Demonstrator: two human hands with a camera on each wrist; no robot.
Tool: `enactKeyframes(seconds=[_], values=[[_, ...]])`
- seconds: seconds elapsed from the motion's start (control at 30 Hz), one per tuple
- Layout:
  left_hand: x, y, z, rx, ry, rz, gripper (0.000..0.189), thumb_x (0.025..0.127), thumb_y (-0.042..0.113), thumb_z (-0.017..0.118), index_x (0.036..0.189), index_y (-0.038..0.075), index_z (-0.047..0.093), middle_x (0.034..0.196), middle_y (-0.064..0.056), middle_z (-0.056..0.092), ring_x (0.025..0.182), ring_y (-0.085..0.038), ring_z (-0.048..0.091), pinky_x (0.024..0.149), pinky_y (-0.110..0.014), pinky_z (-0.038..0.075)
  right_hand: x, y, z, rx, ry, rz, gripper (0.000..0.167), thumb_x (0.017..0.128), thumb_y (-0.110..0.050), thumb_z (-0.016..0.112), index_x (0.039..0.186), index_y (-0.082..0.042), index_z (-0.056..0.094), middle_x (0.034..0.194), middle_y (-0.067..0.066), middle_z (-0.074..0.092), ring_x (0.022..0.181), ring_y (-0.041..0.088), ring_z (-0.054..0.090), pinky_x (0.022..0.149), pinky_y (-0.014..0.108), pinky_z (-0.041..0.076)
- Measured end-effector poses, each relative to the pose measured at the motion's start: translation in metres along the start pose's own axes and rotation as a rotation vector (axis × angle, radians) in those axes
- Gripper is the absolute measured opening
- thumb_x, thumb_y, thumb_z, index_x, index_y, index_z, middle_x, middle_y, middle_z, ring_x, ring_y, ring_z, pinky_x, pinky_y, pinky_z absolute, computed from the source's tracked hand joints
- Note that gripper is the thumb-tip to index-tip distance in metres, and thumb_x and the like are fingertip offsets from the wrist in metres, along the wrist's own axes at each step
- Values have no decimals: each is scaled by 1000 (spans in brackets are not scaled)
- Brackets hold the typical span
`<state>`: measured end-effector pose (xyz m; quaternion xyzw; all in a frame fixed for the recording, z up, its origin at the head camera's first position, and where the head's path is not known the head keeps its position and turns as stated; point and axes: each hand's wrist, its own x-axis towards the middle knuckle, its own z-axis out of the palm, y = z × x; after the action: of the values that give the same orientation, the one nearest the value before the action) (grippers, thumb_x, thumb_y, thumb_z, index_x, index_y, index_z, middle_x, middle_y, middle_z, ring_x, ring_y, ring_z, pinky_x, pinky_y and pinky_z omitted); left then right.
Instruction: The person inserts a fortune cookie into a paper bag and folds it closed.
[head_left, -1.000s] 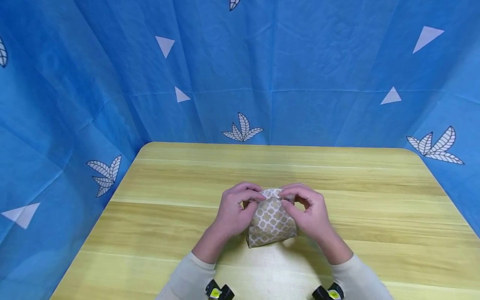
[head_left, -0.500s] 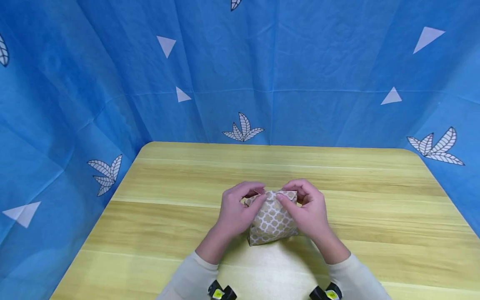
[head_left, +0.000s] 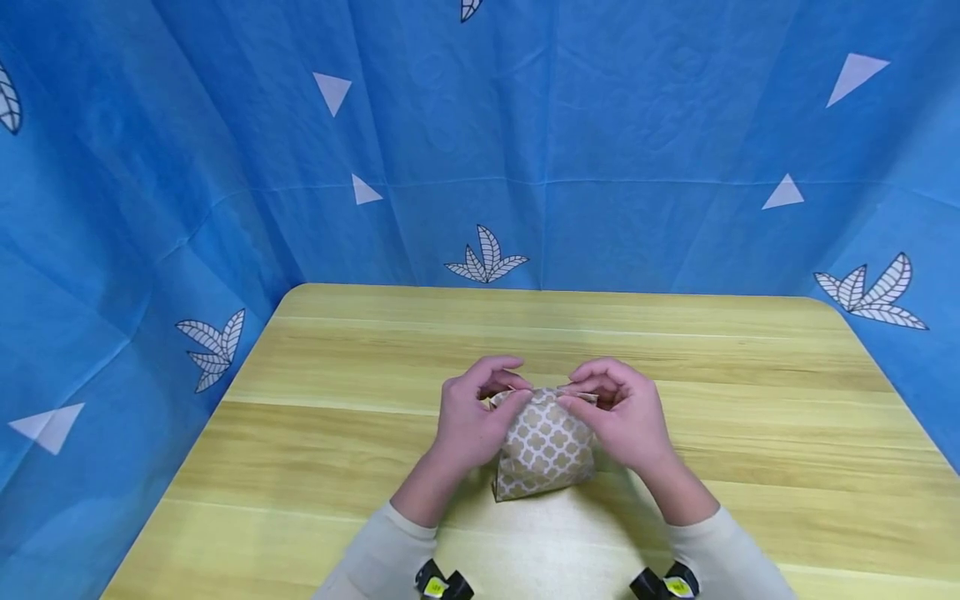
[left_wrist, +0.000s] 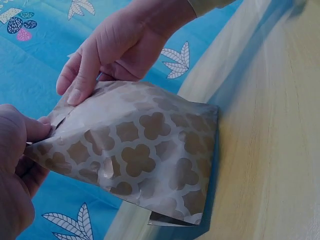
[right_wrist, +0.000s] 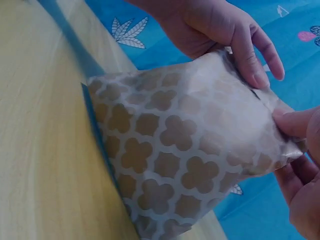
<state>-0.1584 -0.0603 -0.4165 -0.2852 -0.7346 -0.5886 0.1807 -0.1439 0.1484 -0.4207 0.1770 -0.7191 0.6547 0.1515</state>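
Note:
A tan paper bag (head_left: 546, 446) with a white quatrefoil pattern stands on the table between my hands, its top edge drawn together. My left hand (head_left: 472, 417) pinches the left part of that edge, thumb on the near side and fingers behind. On the other side my right hand (head_left: 626, 412) pinches the top edge near its right corner. The left wrist view shows the bag (left_wrist: 140, 155) bulging below the pinched rim, with a small dark gap near the thumbs. From the right wrist, the bag's broad patterned face (right_wrist: 170, 145) is seen, lower corners close to the tabletop.
The wood-grain table (head_left: 337, 350) has rounded far corners. Behind it and along both sides hangs a blue curtain (head_left: 637, 125) printed with leaves and triangles. Black camera mounts (head_left: 444, 582) sit at the wrists, over light sleeves (head_left: 386, 554).
Both hands stay at the bag's top edge. The right hand has shifted slightly right, and the rim between the thumbs now sits a little lower and more folded.

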Motion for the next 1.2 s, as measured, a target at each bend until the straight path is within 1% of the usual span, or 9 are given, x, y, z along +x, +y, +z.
enactKeyframes(seconds=[0.1, 0.3, 0.43, 0.63, 0.73, 0.9, 1.03, 1.13, 1.2], values=[[0, 0, 1, 6, -3, 0, 31, 86, 0, 77, 114, 4, 66, 91, -3, 74, 80, -18, 71, 77, -37, 58, 0, -3, -2, -7, -23, 40, 29, 77, 16, 77, 99, 2, 66, 85, 14, 73, 78, 20, 72, 65, 29, 58], [-1, 0, 2, 8, -5, 4, 31, 86, 0, 77, 115, 4, 66, 91, -3, 75, 81, -17, 71, 77, -37, 58, 1, -6, -6, -14, -73, 106, 30, 78, 16, 76, 102, 3, 64, 88, 15, 73, 82, 23, 72, 72, 33, 59], [-2, -1, 3, 0, -6, 11, 32, 86, -2, 76, 115, 3, 65, 91, -5, 74, 81, -19, 71, 80, -37, 58, 1, -6, -5, -1, -79, 112, 33, 77, 17, 77, 104, 4, 64, 89, 16, 73, 82, 22, 72, 75, 34, 58], [-3, 2, 5, 0, -46, -67, 37, 86, 2, 77, 121, 5, 64, 93, -1, 74, 87, -15, 71, 86, -32, 55, -1, -5, -4, 6, -67, 84, 37, 73, 17, 79, 105, 5, 65, 88, 16, 72, 78, 22, 72, 69, 32, 59], [-3, 3, 6, 6, -49, -77, 38, 86, 1, 77, 122, 5, 63, 92, 0, 74, 87, -14, 71, 87, -32, 55, -2, -5, -3, -2, -75, 72, 37, 73, 16, 80, 105, 4, 66, 88, 15, 73, 78, 20, 72, 66, 30, 58], [-3, 3, 8, 0, -44, -36, 38, 86, -3, 76, 120, 5, 63, 91, -3, 74, 84, -17, 71, 86, -33, 55, 1, -5, 0, -56, -115, 7, 33, 80, 10, 78, 109, -1, 66, 94, 11, 74, 86, 19, 71, 75, 27, 56], [-2, 3, 10, -3, -51, 15, 35, 87, -2, 75, 119, 3, 63, 91, -7, 74, 83, -21, 71, 83, -34, 57, 3, -7, 5, -114, -104, -53, 26, 83, 7, 76, 106, -3, 68, 90, 6, 74, 86, 18, 70, 80, 27, 54], [-1, 4, 10, -3, -46, 46, 36, 86, -4, 75, 118, 2, 62, 90, -9, 73, 81, -23, 71, 81, -35, 57, 3, -8, 8, -159, -79, -90, 26, 82, 7, 77, 104, -5, 69, 87, 5, 74, 81, 17, 70, 77, 26, 55], [-1, 5, 11, 3, -43, 60, 37, 84, -6, 75, 118, 1, 61, 90, -10, 73, 80, -23, 71, 80, -35, 57, 4, -9, 9, -184, -69, -114, 27, 82, 7, 77, 103, -7, 69, 85, 5, 74, 80, 17, 70, 69, 25, 55]])
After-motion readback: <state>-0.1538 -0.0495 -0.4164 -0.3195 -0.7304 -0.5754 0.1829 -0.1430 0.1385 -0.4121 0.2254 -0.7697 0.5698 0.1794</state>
